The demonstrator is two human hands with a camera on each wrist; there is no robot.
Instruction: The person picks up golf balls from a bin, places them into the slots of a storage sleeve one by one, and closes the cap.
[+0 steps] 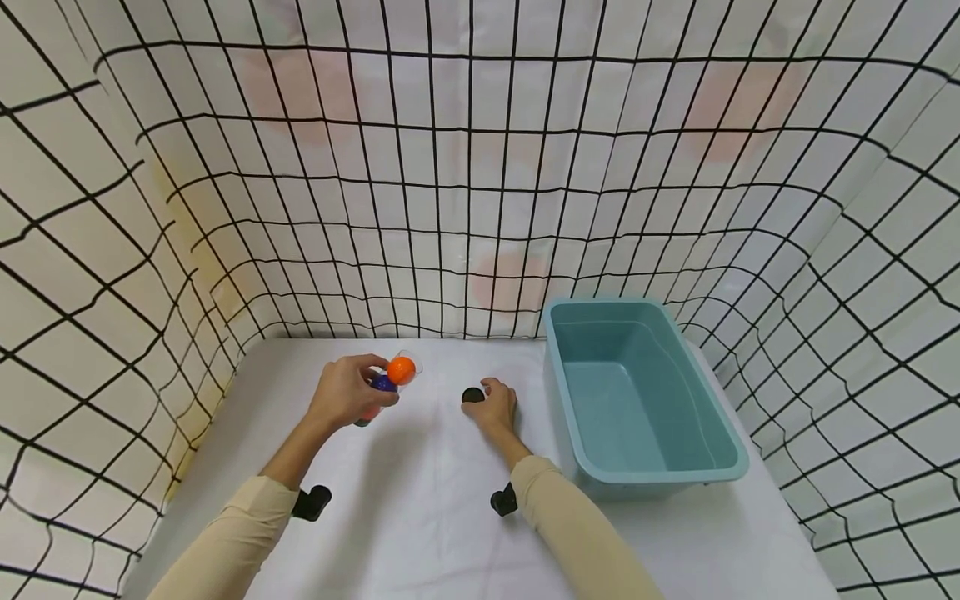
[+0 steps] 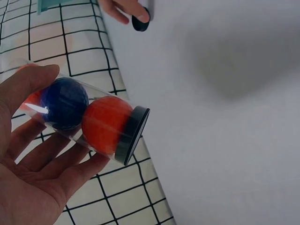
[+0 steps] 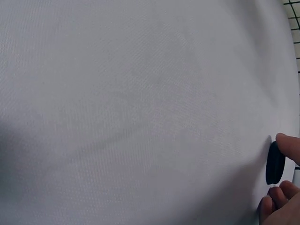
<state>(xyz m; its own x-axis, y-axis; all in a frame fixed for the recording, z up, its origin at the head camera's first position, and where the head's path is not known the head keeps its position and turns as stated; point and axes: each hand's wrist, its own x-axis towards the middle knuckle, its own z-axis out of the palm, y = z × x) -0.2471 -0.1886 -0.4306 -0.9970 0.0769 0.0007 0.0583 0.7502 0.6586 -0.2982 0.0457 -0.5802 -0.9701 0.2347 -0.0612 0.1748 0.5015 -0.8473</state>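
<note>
A clear tube (image 2: 93, 92) is held in my left hand (image 1: 347, 393), thumb on one side and fingers on the other. Inside it sit an orange ball (image 1: 401, 371), a blue ball (image 2: 64, 103) and a red-orange ball (image 2: 107, 124) in a row. A dark cap (image 2: 133, 136) closes the tube's lower end, and the orange ball is at its upper end. To the right, my right hand (image 1: 497, 407) pinches a round black cap (image 1: 472, 396) low over the white table. The right wrist view shows that cap's edge (image 3: 275, 162) between thumb and fingers.
A light blue plastic basin (image 1: 570, 400) stands on the table right of my right hand. Black wire mesh (image 1: 468, 225) rises behind the table and along both sides. White cloth (image 1: 435, 500) covers the tabletop. Black devices (image 1: 313, 503) are on both wrists.
</note>
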